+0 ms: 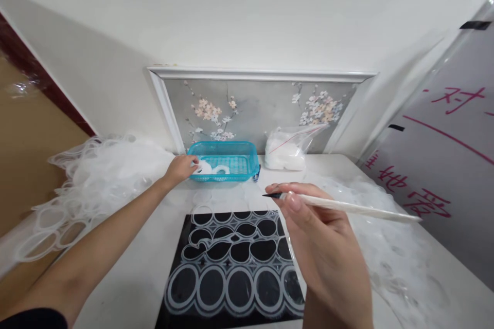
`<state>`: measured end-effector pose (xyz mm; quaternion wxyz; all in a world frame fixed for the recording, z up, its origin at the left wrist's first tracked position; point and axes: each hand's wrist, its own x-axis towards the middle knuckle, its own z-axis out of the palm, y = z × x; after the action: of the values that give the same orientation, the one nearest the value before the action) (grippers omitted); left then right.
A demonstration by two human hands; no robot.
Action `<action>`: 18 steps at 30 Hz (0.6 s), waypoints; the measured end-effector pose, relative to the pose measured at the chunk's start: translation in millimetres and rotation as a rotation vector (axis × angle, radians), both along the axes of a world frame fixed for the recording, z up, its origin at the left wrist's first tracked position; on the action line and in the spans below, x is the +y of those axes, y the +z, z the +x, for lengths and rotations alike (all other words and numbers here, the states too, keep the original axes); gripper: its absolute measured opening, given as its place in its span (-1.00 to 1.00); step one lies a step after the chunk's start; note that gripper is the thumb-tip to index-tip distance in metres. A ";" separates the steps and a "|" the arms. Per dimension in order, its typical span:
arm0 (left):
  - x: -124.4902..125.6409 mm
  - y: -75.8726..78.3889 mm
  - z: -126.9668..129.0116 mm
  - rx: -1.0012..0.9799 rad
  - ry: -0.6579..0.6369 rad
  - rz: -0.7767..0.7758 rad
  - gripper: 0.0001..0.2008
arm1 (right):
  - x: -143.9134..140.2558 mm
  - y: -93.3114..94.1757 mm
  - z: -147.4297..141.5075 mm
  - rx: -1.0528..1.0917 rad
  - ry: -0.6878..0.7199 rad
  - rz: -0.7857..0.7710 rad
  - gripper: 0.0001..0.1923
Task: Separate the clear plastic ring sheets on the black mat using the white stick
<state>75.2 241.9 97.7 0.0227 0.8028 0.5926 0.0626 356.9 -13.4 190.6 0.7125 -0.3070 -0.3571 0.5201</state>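
Observation:
My left hand [182,169] reaches over the left front rim of a blue plastic basket [252,157]. Its fingers are pinched together at a white ring [204,167], which they partly cover. Another white ring [221,170] lies beside it in the basket. In my right hand [324,247] is a slim, pearly white pen-like tool [358,208] with a pointed black tip, held between thumb and fingers with the tip to the left. Below it lies a black board [179,313] bearing a translucent sheet [228,262] with several round cut-outs. My right hand hides the board's right side.
Tangled translucent sheets with ring holes [111,175] heap up at the left; more cut sheets [401,252] spread at the right. A zip bag [285,151] of white material stands against the wall behind. A whiteboard [443,144] with red writing leans at the right.

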 end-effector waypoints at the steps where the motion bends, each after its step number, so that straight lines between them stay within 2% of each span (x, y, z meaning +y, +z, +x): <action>1: 0.1 -0.1 -0.6 -0.005 0.003 0.002 -0.77 | 0.0 -0.5 0.1 -0.004 -0.006 -0.003 -0.93; 11: 1.6 -6.6 -0.3 -0.097 -0.040 -0.022 -0.75 | 1.7 -1.7 2.0 -0.017 -0.019 -0.053 -0.90; 18: -1.2 -4.7 -0.1 -0.118 -0.102 0.002 -0.72 | 4.0 -0.7 2.6 -0.006 -0.044 -0.107 -0.87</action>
<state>75.1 240.7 93.1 0.0602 0.8267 0.5486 0.1092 359.5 -9.4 189.9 0.7053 -0.3539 -0.3241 0.5217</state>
